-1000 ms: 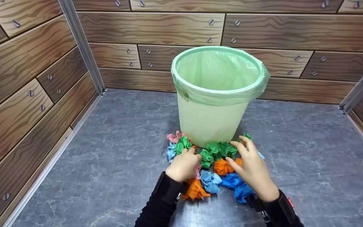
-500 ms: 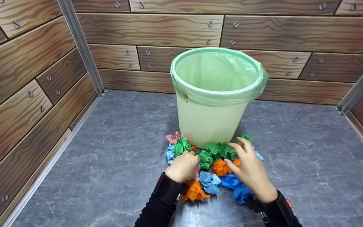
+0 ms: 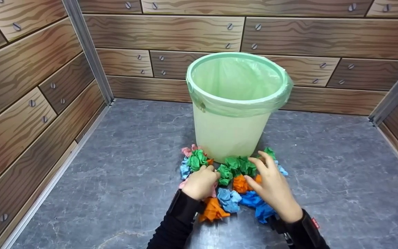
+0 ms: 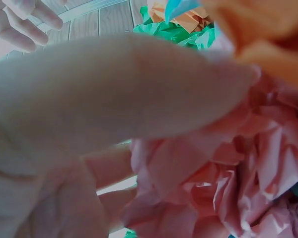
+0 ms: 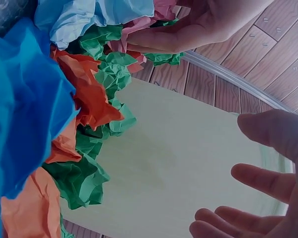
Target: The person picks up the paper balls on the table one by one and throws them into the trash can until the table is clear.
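In the head view my left hand [image 3: 201, 181] is low among crumpled paper balls, its fingers curled on a pink paper ball [image 4: 208, 183]. The left wrist view shows the thumb lying across that pink paper, with fingers on its other side. My right hand [image 3: 273, 188] hovers over the right part of the pile, fingers spread and holding nothing. Beneath and beside it are green paper balls [image 3: 242, 166], an orange paper ball [image 3: 241, 184] and a dark blue paper ball [image 3: 264, 210]. A light blue paper ball [image 3: 229, 200] lies between the hands.
A pale green bin [image 3: 231, 133] with a green plastic liner [image 3: 282, 97] stands right behind the pile. Another orange paper ball [image 3: 213, 210] lies nearest the person. Wood-patterned walls [image 3: 171, 33] enclose the grey floor [image 3: 143, 145].
My left fingers have curled in on the pink paper, and some pink now shows at the hand's left side. The right hand has barely moved, still spread above the pile.
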